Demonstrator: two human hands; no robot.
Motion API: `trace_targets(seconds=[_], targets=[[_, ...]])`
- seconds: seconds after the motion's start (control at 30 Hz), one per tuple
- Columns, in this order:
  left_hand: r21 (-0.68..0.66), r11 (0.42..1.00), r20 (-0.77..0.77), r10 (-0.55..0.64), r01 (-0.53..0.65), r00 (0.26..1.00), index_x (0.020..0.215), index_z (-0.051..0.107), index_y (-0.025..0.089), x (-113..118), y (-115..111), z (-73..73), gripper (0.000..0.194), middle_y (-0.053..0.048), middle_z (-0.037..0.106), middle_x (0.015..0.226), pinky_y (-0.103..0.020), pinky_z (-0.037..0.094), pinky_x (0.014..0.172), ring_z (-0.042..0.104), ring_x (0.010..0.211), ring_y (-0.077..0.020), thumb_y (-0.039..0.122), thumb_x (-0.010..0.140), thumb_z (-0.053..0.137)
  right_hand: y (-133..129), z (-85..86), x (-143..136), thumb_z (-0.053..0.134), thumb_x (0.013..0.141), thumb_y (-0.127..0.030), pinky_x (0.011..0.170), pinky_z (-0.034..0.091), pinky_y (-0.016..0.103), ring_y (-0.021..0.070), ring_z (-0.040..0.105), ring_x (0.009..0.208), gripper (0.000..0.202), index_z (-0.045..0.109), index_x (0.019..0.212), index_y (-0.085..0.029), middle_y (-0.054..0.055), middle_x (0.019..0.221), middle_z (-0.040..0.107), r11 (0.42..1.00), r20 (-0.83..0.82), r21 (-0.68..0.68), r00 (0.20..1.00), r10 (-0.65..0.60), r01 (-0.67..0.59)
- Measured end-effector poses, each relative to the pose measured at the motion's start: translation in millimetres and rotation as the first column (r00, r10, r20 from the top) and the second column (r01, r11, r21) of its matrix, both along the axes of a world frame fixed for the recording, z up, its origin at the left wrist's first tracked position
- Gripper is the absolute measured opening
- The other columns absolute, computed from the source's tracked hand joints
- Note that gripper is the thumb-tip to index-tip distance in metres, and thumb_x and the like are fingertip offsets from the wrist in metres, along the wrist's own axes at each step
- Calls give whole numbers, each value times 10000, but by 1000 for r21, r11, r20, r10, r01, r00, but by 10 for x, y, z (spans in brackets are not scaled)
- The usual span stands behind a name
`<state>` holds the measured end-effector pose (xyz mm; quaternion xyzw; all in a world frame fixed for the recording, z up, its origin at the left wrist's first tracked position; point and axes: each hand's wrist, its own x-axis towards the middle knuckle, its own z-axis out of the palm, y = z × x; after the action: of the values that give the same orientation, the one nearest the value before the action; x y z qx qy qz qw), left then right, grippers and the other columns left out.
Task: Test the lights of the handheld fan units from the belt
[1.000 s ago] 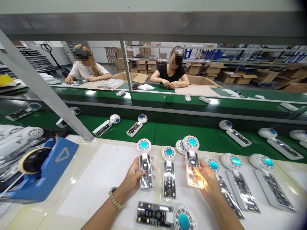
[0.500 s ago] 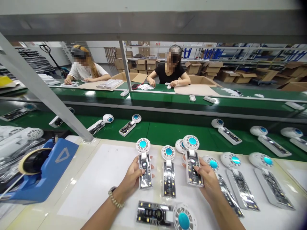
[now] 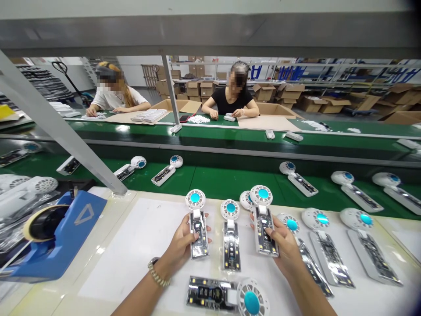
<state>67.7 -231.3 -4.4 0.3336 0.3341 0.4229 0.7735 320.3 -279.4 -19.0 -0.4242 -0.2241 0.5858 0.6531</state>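
Note:
My left hand is closed around a small fan-like device, its thumb on the front. The device has a round white vented head with a blue centre and a flat body showing a circuit board. A matching device is gripped in my right hand, thumb pressed on its board. Between the hands another such device lies upright on the white table surface. Below them one more device lies sideways, head to the right. Several others, including one device, rest right of my right hand.
A blue tape dispenser stands at left, beside bagged white parts. Beyond the table runs a green conveyor belt carrying several similar devices. A slanted metal post rises at left. Two people work across a second green belt.
Devices on the near belt have shifted left, while white parts on the far belt have shifted right. Both my hands keep their hold, almost unmoved. A co-worker's hand has moved slightly.

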Motion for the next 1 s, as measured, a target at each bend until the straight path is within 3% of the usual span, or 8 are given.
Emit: trace_targets(seconds=[0.17,0.37,0.63,0.8,1.0], targets=[[39,999,7,-22,22,1000,1153,397,212,3,1,-4,612,-145,373,1351,-306,541,603,599,938,-270,162,635,721,-10,10,4,714,631,-258,850,484,423,306,598,1006,647,480,1231,-199,117,1153,624,998,3,43,999,45,-45],[45,996,22,-76,74,997,1175,382,219,-27,10,-60,653,-158,442,1289,-305,535,638,606,940,-282,195,631,742,-15,24,-18,727,627,-267,830,494,405,299,589,1019,707,434,1269,-227,115,1168,613,995,3,57,997,77,-77],[102,991,55,-93,87,994,1170,400,226,-46,23,-167,630,-143,420,1305,-289,533,642,577,973,-263,199,635,732,-10,-36,-9,741,613,-266,850,478,423,310,580,1034,727,429,1267,-213,136,1167,609,997,21,48,998,57,-58],[107,991,35,-81,77,996,1162,416,223,-38,14,-106,627,-138,406,1314,-262,524,602,566,967,-253,204,624,737,-8,-50,-7,736,610,-272,876,458,441,316,570,1047,723,426,1260,-206,140,1174,604,998,19,38,999,46,-46],[87,992,27,-89,86,996,1143,419,214,-30,11,-60,621,-130,522,1179,-328,522,717,592,897,-224,204,617,749,-8,-32,-9,738,592,-283,854,473,428,312,584,1025,698,460,1228,-218,123,1153,621,998,34,30,997,62,-63]])
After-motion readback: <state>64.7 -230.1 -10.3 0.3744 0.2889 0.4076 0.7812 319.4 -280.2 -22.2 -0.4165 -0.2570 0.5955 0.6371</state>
